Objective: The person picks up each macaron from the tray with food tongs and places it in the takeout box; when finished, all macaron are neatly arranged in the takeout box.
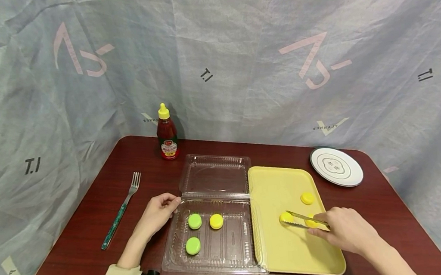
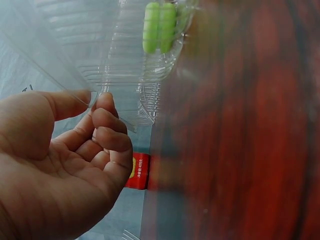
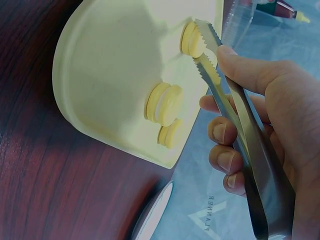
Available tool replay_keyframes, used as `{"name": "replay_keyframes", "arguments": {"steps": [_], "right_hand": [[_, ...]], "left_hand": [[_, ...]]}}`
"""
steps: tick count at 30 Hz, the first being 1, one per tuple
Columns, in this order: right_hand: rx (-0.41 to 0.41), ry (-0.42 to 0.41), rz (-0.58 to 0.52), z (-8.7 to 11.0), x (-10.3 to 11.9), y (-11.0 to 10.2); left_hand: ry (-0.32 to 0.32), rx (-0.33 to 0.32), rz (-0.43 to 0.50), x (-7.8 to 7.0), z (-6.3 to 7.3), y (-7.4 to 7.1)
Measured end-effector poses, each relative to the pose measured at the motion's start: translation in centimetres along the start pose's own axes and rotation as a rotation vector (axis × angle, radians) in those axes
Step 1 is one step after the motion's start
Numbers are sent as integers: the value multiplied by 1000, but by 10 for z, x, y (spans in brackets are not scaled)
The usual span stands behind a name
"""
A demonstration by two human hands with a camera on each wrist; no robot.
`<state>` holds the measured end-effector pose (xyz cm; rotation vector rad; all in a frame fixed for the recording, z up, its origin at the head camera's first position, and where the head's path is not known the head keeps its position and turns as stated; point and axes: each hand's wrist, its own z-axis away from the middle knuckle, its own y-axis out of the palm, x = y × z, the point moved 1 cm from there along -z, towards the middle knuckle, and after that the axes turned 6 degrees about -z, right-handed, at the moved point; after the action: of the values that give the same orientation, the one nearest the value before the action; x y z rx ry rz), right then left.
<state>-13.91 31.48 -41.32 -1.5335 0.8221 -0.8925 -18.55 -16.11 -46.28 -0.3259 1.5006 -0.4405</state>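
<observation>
My left hand (image 1: 158, 213) pinches the left rim of a clear plastic clamshell box (image 1: 235, 253), whose lid (image 1: 216, 179) lies folded back. Inside the box sit two green macarons (image 1: 194, 221) and one yellow macaron (image 1: 216, 221). Metal tongs (image 3: 260, 165) are gripped in my right hand (image 1: 348, 229), over a yellow tray (image 1: 275, 185). Their toothed tips stand on either side of a yellow macaron (image 3: 188, 40) on the tray. Two more yellow macarons (image 1: 307, 198) rest nearby, one partly hidden behind the tongs in the head view.
A fork (image 1: 119, 214) with a green handle lies left of my left hand. The red sauce bottle (image 1: 167, 135) with a yellow cap stands at the back. Beyond the tray's far right corner is a white plate (image 1: 336, 166). A grey cloth (image 1: 238, 67) hangs behind the table.
</observation>
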Motion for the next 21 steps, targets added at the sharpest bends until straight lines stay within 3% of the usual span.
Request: {"name": "replay_keyframes", "arguments": {"steps": [21], "right_hand": [[4, 2, -4, -1, 2, -3]], "left_hand": [[-5, 1, -1, 0, 0, 0]]}}
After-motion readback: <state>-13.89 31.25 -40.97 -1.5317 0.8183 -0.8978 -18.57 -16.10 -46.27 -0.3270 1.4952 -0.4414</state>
